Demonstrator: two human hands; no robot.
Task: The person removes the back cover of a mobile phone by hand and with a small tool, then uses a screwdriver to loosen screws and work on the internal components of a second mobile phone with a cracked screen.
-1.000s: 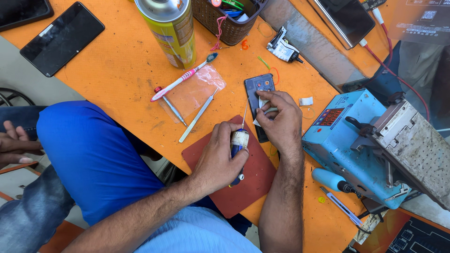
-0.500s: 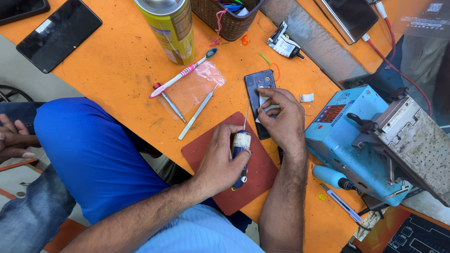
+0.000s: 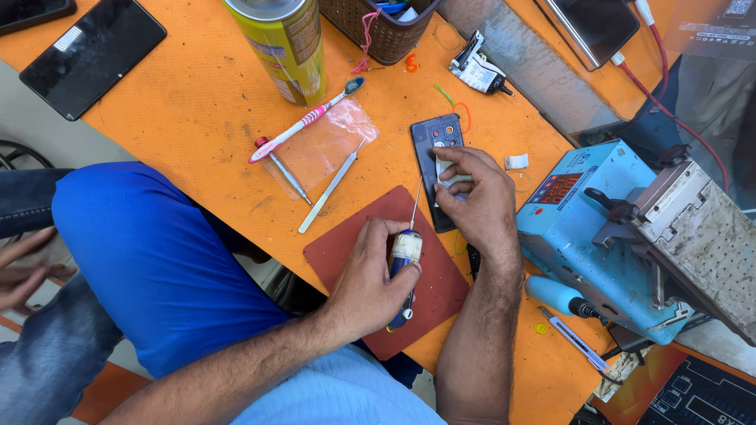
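Observation:
My left hand (image 3: 368, 275) grips a small screwdriver (image 3: 405, 260) with a white and blue handle, its thin tip pointing up toward a dark phone (image 3: 438, 149). The phone lies back-up on the orange table, partly over a reddish-brown mat (image 3: 346, 248). My right hand (image 3: 476, 201) presses down on the phone's lower half and pinches a small pale piece against it. Both forearms reach in from the bottom edge, above my blue-clad knee.
Left of the mat lie a toothbrush (image 3: 303, 122), tweezers (image 3: 331, 186), a thin tool and a clear bag. A yellow-green can (image 3: 279, 43) and a brown basket (image 3: 386, 27) stand at the back. A blue machine (image 3: 587, 228) fills the right. Another person's hand (image 3: 24, 271) shows far left.
My hands have barely moved; the screwdriver stays upright in my left hand and my right hand stays on the phone. The view shifted slightly.

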